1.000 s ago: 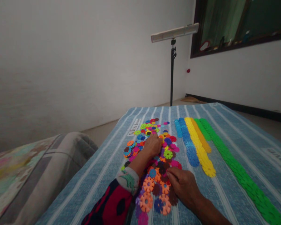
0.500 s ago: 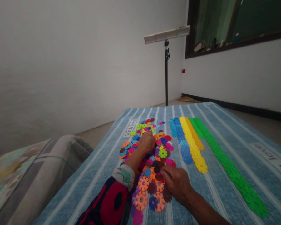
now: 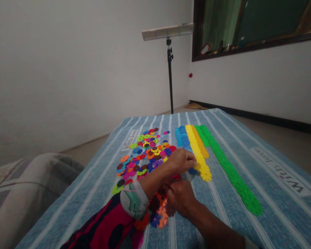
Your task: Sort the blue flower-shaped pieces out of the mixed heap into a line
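Note:
Many mixed flower-shaped plastic discs (image 3: 138, 160) lie in a loose pile on the striped blue cloth (image 3: 93, 193). My left hand (image 3: 180, 162) reaches across the pile, its closed fingertips at the edge of the yellow row (image 3: 202, 166); what they hold, if anything, is too small to make out. Below it my right hand (image 3: 181, 195) has its fingers bent together over the near part of the pile, their contents hidden. Beside the yellow row, the blue row (image 3: 182, 138) is partly covered by my left hand. An orange row (image 3: 201, 145) and green rows (image 3: 233, 173) lie to the right.
A black stand (image 3: 170, 76) with a flat panel on top rises behind the table. To the left is a grey draped cover (image 3: 41, 186). Printed labels (image 3: 282, 173) show on the cloth. A dark-framed window (image 3: 248, 27) is at the upper right.
My left hand has moved right, from the pile to the blue and yellow rows. My right hand stays over the near part of the pile. The camera view has turned slightly right.

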Demonstrator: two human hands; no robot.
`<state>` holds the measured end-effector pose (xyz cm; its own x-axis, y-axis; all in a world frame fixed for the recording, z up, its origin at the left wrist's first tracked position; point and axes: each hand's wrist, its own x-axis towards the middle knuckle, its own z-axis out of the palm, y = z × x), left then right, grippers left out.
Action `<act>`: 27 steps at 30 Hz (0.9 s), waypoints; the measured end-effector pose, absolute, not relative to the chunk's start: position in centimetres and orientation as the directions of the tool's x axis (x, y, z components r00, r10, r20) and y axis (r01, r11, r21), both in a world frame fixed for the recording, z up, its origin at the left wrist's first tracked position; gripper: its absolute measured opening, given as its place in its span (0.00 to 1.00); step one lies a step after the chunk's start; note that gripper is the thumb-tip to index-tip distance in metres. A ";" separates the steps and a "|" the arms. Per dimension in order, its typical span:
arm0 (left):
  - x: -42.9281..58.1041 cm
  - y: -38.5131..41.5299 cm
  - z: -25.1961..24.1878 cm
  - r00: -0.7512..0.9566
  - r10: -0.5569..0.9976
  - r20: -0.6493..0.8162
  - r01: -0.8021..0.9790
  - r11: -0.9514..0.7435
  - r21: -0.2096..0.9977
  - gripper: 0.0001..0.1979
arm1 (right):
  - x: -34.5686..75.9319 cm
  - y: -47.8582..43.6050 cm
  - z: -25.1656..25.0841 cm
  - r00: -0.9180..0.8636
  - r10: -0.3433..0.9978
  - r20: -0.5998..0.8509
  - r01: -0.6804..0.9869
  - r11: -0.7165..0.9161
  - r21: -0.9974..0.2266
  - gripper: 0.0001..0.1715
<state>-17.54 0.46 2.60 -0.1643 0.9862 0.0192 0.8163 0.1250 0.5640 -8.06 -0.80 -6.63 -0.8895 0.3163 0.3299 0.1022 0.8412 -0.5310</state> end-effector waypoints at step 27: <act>-14.4 8.6 3.3 -0.184 0.974 -0.133 0.970 0.202 0.137 0.13 | -8.9 -0.3 -8.2 -0.903 0.262 0.339 0.073 0.874 -0.481 0.11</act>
